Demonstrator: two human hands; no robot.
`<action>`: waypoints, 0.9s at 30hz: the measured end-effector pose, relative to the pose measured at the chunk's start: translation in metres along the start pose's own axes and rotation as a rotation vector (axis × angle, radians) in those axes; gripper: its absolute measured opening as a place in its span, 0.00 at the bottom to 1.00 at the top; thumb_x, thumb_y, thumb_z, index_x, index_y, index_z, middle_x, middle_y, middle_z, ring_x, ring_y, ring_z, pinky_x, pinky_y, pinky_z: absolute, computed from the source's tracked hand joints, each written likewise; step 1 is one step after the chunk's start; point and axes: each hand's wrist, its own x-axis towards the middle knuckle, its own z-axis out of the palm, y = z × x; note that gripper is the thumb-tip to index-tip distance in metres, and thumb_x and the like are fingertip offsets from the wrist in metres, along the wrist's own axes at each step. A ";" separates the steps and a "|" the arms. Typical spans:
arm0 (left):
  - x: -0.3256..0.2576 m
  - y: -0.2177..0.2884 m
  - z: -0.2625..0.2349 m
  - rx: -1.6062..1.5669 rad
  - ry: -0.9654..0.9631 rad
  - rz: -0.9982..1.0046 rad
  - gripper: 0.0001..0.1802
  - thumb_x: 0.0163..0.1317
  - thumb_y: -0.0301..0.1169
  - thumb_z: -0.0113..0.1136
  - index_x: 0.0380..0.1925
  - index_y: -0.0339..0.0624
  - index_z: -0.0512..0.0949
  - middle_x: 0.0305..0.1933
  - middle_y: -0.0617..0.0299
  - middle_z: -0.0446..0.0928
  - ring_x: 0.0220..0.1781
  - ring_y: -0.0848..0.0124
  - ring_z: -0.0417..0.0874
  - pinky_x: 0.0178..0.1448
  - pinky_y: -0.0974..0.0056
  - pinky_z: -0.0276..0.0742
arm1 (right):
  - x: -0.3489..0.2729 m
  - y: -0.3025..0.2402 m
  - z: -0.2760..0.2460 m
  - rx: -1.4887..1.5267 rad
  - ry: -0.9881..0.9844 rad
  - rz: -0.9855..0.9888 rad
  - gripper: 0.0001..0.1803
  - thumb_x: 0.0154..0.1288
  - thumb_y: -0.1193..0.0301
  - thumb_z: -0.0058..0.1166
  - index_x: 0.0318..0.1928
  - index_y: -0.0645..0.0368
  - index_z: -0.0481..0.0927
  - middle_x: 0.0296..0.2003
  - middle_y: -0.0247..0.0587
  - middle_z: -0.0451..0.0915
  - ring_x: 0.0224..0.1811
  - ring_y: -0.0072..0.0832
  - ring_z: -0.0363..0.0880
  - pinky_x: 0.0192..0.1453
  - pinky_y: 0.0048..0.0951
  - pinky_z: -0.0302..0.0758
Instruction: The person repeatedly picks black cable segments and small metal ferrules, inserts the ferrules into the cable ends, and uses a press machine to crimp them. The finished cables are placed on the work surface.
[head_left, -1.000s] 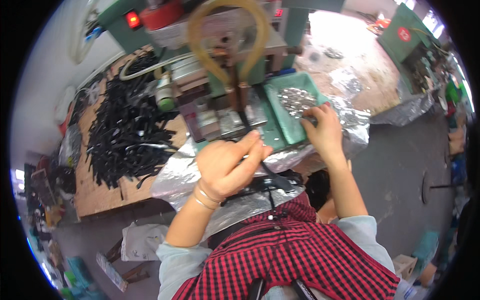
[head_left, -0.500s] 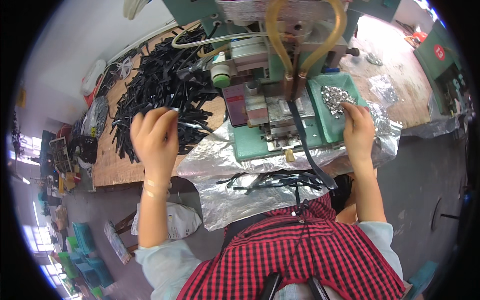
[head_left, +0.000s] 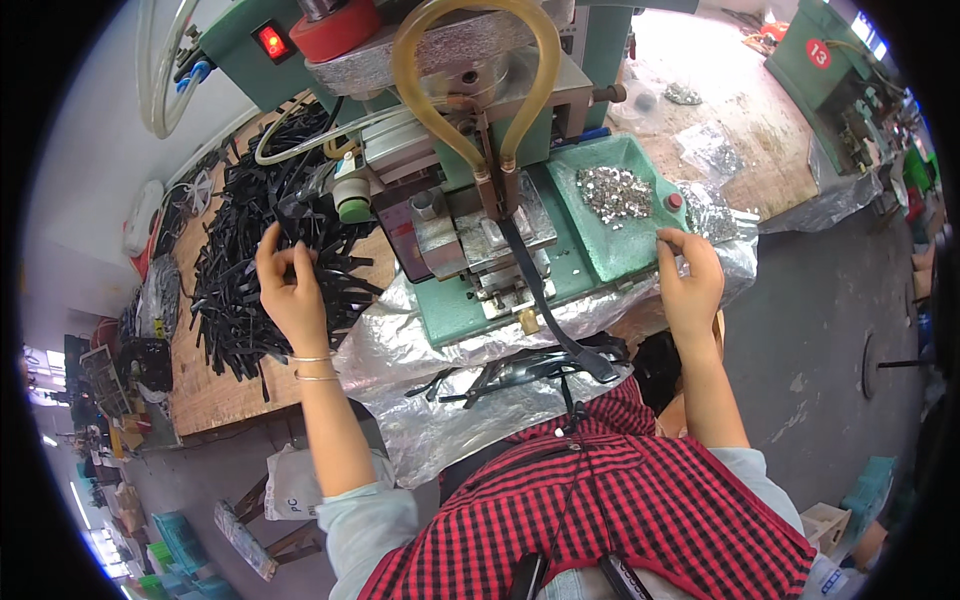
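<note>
Green metal forms the press, right of a wide pile of black straps. A green tray sits at its right; a yellow hose loops in front. The left hand, over the pile, has thumb and forefinger apart; the right hand, beside the tray, brings its fingertips close, any grip unclear. One black strap hangs from copper tips.

- Two thin, pale bracelets circle my wrist just below my left hand.
- Farther below it and my right hand, my pale blue sleeves end near the elbows.
- Between and below the hands, I wear a red-and-black checked apron.
- A thin dark cord with a small white bead hangs there.
</note>
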 end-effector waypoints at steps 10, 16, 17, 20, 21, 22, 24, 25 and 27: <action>-0.047 0.024 0.011 -0.378 -0.085 -0.233 0.18 0.82 0.36 0.56 0.60 0.32 0.81 0.56 0.52 0.87 0.53 0.73 0.88 0.55 0.71 0.80 | 0.020 -0.063 -0.005 0.449 -0.175 -0.029 0.08 0.65 0.80 0.64 0.44 0.63 0.89 0.40 0.43 0.88 0.44 0.34 0.87 0.52 0.32 0.79; -0.049 0.012 0.024 -0.296 -0.041 -0.336 0.16 0.79 0.38 0.61 0.38 0.35 0.86 0.32 0.65 0.85 0.24 0.83 0.75 0.28 0.76 0.65 | 0.051 -0.124 0.053 0.757 -0.214 -0.087 0.11 0.64 0.81 0.66 0.47 0.64 0.85 0.42 0.38 0.87 0.47 0.27 0.86 0.55 0.29 0.79; -0.059 0.012 0.028 -0.285 -0.022 -0.361 0.16 0.79 0.37 0.62 0.36 0.36 0.86 0.32 0.65 0.85 0.24 0.83 0.75 0.28 0.76 0.65 | 0.047 -0.128 0.061 0.876 -0.238 0.024 0.13 0.64 0.80 0.66 0.48 0.64 0.84 0.42 0.38 0.86 0.47 0.27 0.86 0.54 0.30 0.80; -0.068 0.019 0.032 -0.435 0.036 -0.360 0.10 0.77 0.31 0.64 0.36 0.37 0.82 0.36 0.62 0.86 0.27 0.80 0.82 0.29 0.77 0.70 | 0.038 -0.127 0.070 1.015 -0.205 0.135 0.19 0.65 0.81 0.66 0.55 0.65 0.79 0.48 0.37 0.84 0.49 0.24 0.84 0.56 0.27 0.79; -0.063 0.028 0.032 -0.440 0.057 -0.343 0.09 0.77 0.30 0.64 0.37 0.36 0.81 0.37 0.60 0.87 0.29 0.79 0.84 0.30 0.77 0.71 | 0.037 -0.129 0.071 1.060 -0.216 0.164 0.19 0.65 0.81 0.66 0.56 0.66 0.79 0.49 0.38 0.84 0.49 0.24 0.84 0.56 0.27 0.79; -0.059 0.040 0.030 -0.462 0.089 -0.311 0.08 0.77 0.29 0.63 0.37 0.37 0.80 0.38 0.59 0.87 0.30 0.77 0.86 0.31 0.77 0.73 | 0.037 -0.131 0.071 1.104 -0.227 0.193 0.20 0.65 0.81 0.66 0.56 0.67 0.78 0.51 0.39 0.84 0.50 0.24 0.84 0.56 0.26 0.79; -0.046 0.079 0.026 -0.472 0.134 -0.179 0.07 0.77 0.27 0.61 0.39 0.35 0.79 0.40 0.54 0.88 0.30 0.75 0.86 0.33 0.75 0.76 | 0.038 -0.139 0.064 1.185 -0.264 0.240 0.23 0.65 0.82 0.66 0.59 0.68 0.75 0.53 0.43 0.83 0.50 0.23 0.83 0.56 0.26 0.79; -0.042 0.101 0.022 -0.455 0.173 -0.112 0.07 0.77 0.26 0.60 0.39 0.33 0.78 0.40 0.51 0.88 0.30 0.73 0.86 0.33 0.74 0.77 | 0.040 -0.147 0.060 1.182 -0.268 0.246 0.24 0.65 0.82 0.65 0.60 0.69 0.74 0.53 0.44 0.83 0.50 0.23 0.84 0.57 0.26 0.79; -0.040 0.138 0.013 -0.454 0.216 0.044 0.06 0.78 0.24 0.58 0.40 0.30 0.77 0.42 0.45 0.87 0.31 0.70 0.87 0.34 0.72 0.79 | 0.043 -0.159 0.053 1.173 -0.273 0.257 0.25 0.65 0.82 0.65 0.61 0.69 0.73 0.53 0.45 0.83 0.50 0.24 0.84 0.58 0.26 0.79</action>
